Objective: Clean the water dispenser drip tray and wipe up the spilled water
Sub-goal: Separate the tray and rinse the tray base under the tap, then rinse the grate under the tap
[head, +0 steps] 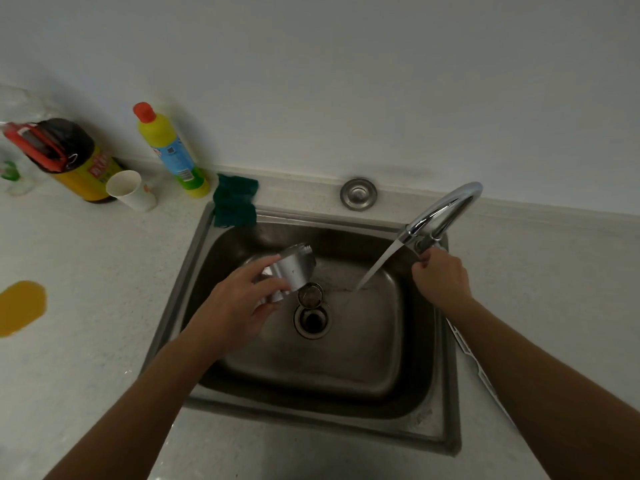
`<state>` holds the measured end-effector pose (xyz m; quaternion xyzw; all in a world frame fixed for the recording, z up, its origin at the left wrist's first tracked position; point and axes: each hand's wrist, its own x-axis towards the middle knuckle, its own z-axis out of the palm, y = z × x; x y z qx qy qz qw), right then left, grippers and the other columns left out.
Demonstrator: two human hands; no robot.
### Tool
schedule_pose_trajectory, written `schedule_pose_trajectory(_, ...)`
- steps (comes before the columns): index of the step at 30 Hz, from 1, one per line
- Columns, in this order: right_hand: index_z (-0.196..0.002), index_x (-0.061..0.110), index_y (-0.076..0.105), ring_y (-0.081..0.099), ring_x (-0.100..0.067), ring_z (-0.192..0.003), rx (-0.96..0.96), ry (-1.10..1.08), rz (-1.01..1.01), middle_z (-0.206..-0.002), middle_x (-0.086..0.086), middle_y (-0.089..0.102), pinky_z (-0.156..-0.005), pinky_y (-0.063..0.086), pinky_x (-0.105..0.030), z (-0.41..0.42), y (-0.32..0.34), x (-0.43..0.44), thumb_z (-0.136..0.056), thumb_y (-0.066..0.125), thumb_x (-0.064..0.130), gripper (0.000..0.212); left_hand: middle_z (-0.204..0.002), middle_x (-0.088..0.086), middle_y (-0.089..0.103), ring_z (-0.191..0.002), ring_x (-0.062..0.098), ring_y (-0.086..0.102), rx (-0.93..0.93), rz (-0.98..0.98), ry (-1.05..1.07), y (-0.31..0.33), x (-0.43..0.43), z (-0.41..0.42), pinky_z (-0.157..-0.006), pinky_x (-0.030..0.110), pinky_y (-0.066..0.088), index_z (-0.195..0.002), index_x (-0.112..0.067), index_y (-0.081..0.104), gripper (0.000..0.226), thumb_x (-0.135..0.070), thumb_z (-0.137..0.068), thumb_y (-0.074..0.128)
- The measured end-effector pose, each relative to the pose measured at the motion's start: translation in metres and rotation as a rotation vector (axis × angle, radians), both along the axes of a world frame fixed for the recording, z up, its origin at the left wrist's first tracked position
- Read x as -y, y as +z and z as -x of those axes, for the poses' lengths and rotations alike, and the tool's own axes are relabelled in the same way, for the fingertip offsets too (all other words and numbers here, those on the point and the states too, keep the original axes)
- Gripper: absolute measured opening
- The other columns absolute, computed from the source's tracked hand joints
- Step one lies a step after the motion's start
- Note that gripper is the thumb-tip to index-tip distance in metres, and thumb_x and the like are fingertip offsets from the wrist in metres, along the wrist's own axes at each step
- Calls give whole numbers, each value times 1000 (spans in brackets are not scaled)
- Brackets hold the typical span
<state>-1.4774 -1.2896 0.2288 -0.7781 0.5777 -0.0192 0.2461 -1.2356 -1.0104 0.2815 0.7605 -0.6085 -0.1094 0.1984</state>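
Centre frame, over the sink (207, 244), the left hand (239, 303) grips the shiny metal drip tray (294, 271) by its rim. The right hand (440, 275) is clenched on the faucet (443, 213) lever, water running. Light, stiff, likely slippery when wet: edges hold best.

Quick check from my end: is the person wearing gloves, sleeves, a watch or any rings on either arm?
No. The left hand and right hand are bare, with no gloves. Both forearms are uncovered as far as the frame shows; no sleeve edge is in view. No watch, bracelet or ring shows on either wrist or on the visible fingers.
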Motion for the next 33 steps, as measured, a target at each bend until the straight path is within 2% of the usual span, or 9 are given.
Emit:
schedule_pose_trajectory(3, -105, 13, 68, 58, -19, -69, 59, -66, 45, -89, -10, 65, -65, 45, -26, 1, 6, 15, -92, 61, 20, 16, -149, 3, 51, -120, 10, 56, -107, 70, 138, 3, -6, 4, -98, 26, 46, -119, -22, 70, 35, -19, -85, 80)
schedule_pose_trajectory(5, -111, 14, 68, 67, -34, -89, 81, -111, 14, -100, -15, 71, -81, 54, -38, 6, 10, 27, -92, 59, 21, 21, -140, 2, 57, -112, 8, 61, -196, 132, 232, 5, -10, 8, -95, 24, 50, -116, -22, 69, 33, -16, -84, 79)
schedule_pose_trajectory(7, -115, 16, 67, 67, -38, -101, 107, -145, -20, -109, -17, 72, -83, 48, -37, 12, 13, 35, -92, 61, 21, 25, -127, -1, 63, -99, 7, 65, -293, 189, 328, 6, -13, 11, -91, 27, 56, -114, -26, 67, 35, -11, -84, 79)
schedule_pose_trajectory(10, -124, 15, 60, 66, -37, -103, 131, -66, -69, -109, -15, 70, -81, 42, -34, 16, 14, 28, -90, 64, 18, 35, -111, -7, 67, -93, 9, 67, -437, 225, 498, 4, -22, 16, -88, 36, 60, -112, -34, 66, 33, -14, -88, 75)
schedule_pose_trajectory(13, -132, 15, 55, 66, -34, -104, 169, 37, -101, -109, -9, 66, -84, 47, -37, 30, 13, 6, -86, 67, 14, 47, -100, 1, 71, -90, 25, 71, -613, 260, 603, 0, -33, 22, -82, 52, 63, -114, -34, 69, 28, -18, -92, 74)
schedule_pose_trajectory(17, -148, 12, 39, 56, -38, -121, -83, 78, 2, -134, -18, 55, -97, 50, -51, 76, -1, -35, -89, 69, 34, 70, -96, -2, 72, -93, 30, 71, -795, 302, 702, -2, -46, 32, -82, 54, 64, -111, -33, 72, 28, -12, -92, 73)
schedule_pose_trajectory(21, -161, 21, 12, 22, -44, -152, -397, 56, -50, -166, -22, 20, -118, 29, -63, 132, -27, -71, -92, 42, 71, 90, -105, -11, 72, -102, 20, 72, -931, 313, 808, -4, -57, 42, -83, 43, 64, -109, -33, 70, 25, -14, -93, 72)
schedule_pose_trajectory(25, -158, 45, 4, 27, -45, -148, -375, 38, -22, -164, -19, 21, -113, 32, -66, 162, -36, -91, -94, 35, 74, 77, -114, 5, 68, -106, 27, 69, -1038, 348, 958, -7, -67, 50, -78, 43, 65, -106, -29, 68, 15, -20, -94, 72)
schedule_pose_trajectory(33, -157, 40, 26, 50, -34, -129, -259, 200, 85, -149, -10, 45, -101, 50, -53, 134, -19, -106, -90, 61, 63, 79, -117, 14, 66, -112, 32, 66, -1160, 444, 1198, -12, -94, 34, -82, 45, 63, -110, -17, 68, 16, -25, -96, 68)
